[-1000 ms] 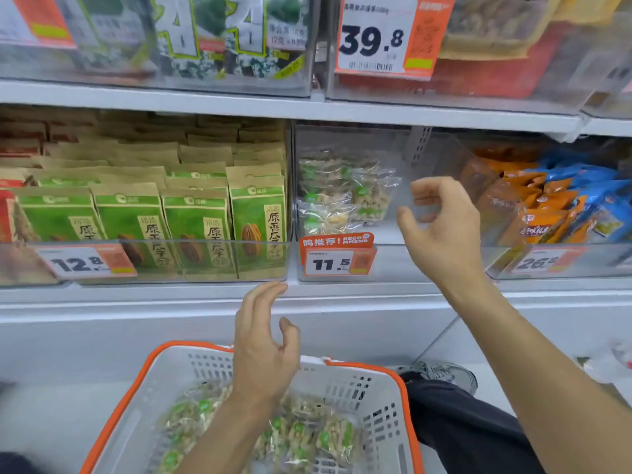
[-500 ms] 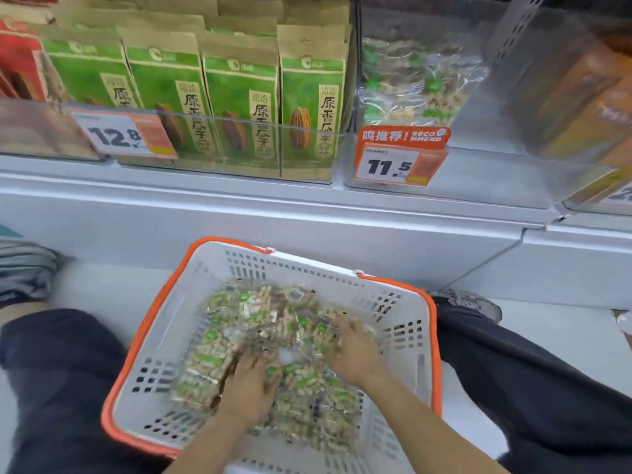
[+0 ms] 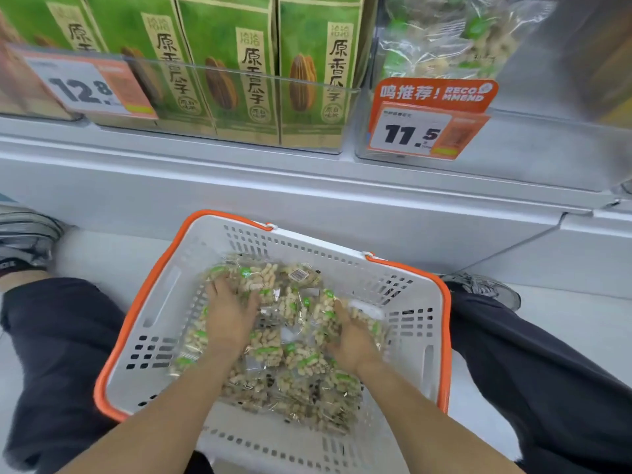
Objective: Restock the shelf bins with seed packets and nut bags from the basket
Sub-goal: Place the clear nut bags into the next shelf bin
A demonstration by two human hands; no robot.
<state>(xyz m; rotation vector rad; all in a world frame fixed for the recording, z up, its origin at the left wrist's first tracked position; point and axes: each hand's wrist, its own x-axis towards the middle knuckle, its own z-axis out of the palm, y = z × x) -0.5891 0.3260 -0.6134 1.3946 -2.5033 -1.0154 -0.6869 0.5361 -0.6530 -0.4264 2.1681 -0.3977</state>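
Looking down, I see both hands sunk in the heap of clear nut bags (image 3: pixel 273 350) that fills the white, orange-rimmed basket (image 3: pixel 410 278) on the floor between my knees. My left hand (image 3: pixel 228 318) lies palm down on the far left of the heap, fingers spread over the bags and dipping at the tips among them; whether they have closed round one I cannot tell, since the fingertips are buried. My right hand (image 3: pixel 352 336) is on the right flank of the heap with its fingers curled into the bags there, and it looks to be gripping one, though the blur keeps me from naming which. What the coming move turns on is direction: the bin (image 3: pixel 533 142) that already holds the same peanut bags, marked by the orange 11.5 price tag (image 3: pixel 431 123), stands up and to the right of the basket, across the shelf ledge (image 3: pixel 239 186). The right hand is the nearer to it, so I judge it should lead the lift, with the left carrying across. The green seed packets (image 3: pixel 236 63) fill the bin directly above the basket, left of the target. The bags lie jumbled with no common long axis, so each will need turning before it goes in.
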